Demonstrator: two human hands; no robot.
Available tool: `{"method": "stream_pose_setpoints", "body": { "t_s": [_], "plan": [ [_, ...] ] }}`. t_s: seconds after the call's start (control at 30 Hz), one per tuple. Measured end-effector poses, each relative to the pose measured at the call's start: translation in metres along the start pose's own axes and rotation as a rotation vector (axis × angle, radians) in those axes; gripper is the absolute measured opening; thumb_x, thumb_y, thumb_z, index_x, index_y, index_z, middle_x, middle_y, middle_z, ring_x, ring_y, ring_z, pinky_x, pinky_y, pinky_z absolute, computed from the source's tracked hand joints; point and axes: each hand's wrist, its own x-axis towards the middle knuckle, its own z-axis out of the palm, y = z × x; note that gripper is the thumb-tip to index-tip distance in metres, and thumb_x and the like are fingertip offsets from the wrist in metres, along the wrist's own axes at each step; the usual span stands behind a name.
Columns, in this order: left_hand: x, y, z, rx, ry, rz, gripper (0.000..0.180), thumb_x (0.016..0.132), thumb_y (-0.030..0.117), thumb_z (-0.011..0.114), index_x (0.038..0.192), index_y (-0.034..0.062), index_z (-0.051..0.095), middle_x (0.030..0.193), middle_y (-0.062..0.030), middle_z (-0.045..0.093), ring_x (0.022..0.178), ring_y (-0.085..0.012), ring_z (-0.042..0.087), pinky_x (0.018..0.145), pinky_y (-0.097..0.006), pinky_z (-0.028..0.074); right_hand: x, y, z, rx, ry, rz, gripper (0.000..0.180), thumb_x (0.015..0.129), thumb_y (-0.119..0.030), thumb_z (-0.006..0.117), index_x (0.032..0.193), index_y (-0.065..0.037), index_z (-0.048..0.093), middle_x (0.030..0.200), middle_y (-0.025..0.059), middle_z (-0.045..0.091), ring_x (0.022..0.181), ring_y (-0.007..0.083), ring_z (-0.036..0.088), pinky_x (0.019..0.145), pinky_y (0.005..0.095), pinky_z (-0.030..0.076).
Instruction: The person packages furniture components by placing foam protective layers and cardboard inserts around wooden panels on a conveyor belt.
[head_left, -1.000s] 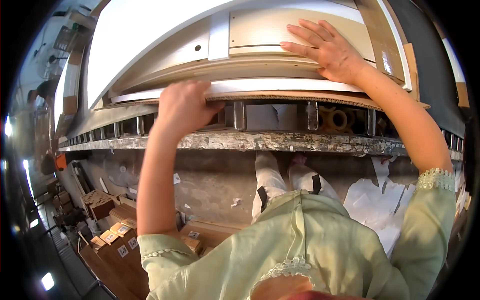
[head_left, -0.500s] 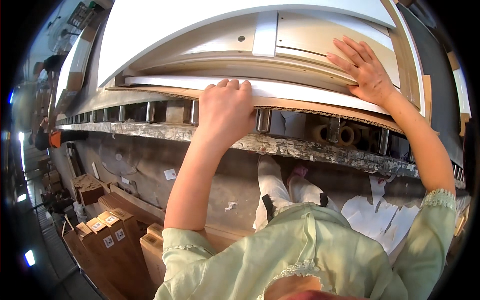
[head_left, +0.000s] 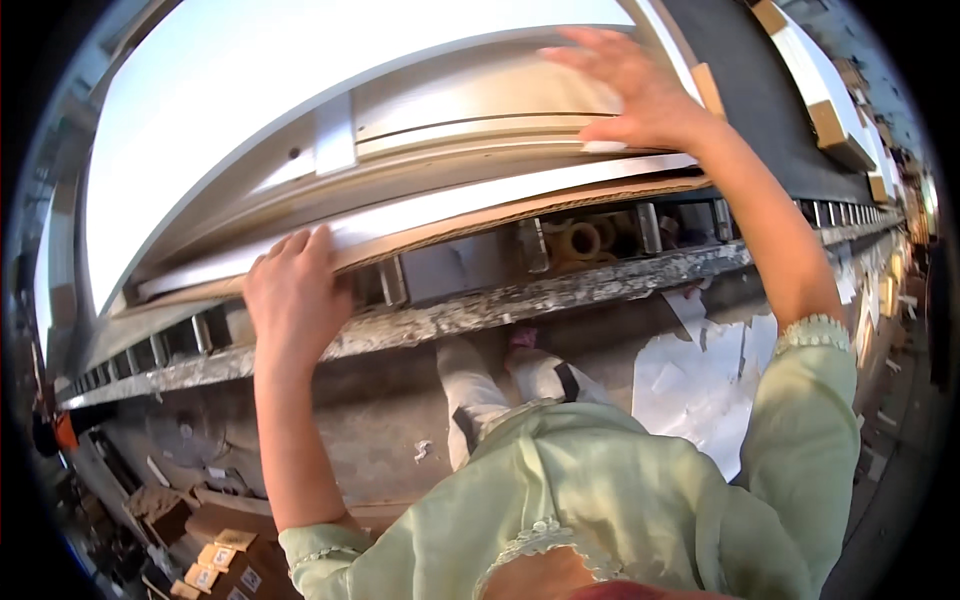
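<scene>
Avoid bumping the large white panel [head_left: 230, 110], upper left of the frame. Align the cardboard [head_left: 500, 216] with the white strip [head_left: 480, 192], upper centre. Pull evenly with the left hand [head_left: 295, 285], gripping the white strip left of centre; guide with the right hand [head_left: 635, 95], open, upper right, perhaps not touching.

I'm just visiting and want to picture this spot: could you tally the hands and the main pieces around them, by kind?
Hands: 2 (left hand, right hand)
Large white panel: 1
Long white strip: 1
Short white crosspiece: 1
Cardboard sheet: 1
Total: 6
</scene>
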Motion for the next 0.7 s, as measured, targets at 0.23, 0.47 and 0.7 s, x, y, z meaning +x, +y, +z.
{"method": "stream_pose_setpoints", "body": {
  "t_s": [0.23, 0.47, 0.7],
  "plan": [
    [0.001, 0.005, -0.004, 0.046, -0.112, -0.049, 0.053, 0.06, 0.008, 0.077, 0.111, 0.0028, 0.062, 0.111, -0.0161, 0.066, 0.106, -0.0312, 0.062, 0.085, -0.042, 0.049, -0.083, 0.043, -0.015, 0.213, -0.246, 0.5, 0.093, 0.068, -0.013, 0.074, 0.149, -0.027, 0.03, 0.151, 0.0177, 0.03, 0.138, 0.0374, 0.03, 0.112, 0.0433, 0.034],
    [0.0, 0.005, -0.008, 0.039, -0.093, -0.029, 0.059, 0.057, 0.005, 0.077, 0.114, 0.0028, 0.061, 0.115, -0.0159, 0.064, 0.109, -0.0322, 0.06, 0.088, -0.043, 0.048, -0.054, 0.033, 0.004, -0.403, -0.426, 0.319, 0.113, 0.062, -0.019, 0.084, 0.152, -0.009, 0.016, 0.149, 0.0228, 0.029, 0.135, 0.0392, 0.033, 0.108, 0.0445, 0.036],
    [0.001, 0.006, -0.007, 0.045, -0.115, -0.052, 0.062, 0.058, 0.003, 0.079, 0.117, 0.0049, 0.063, 0.12, -0.0162, 0.063, 0.109, -0.0328, 0.061, 0.088, -0.042, 0.048, -0.059, 0.049, 0.009, -0.386, -0.339, 0.178, 0.113, 0.059, -0.032, 0.086, 0.148, -0.005, 0.023, 0.148, 0.0208, 0.032, 0.133, 0.0364, 0.035, 0.111, 0.0495, 0.028]
  ]
}}
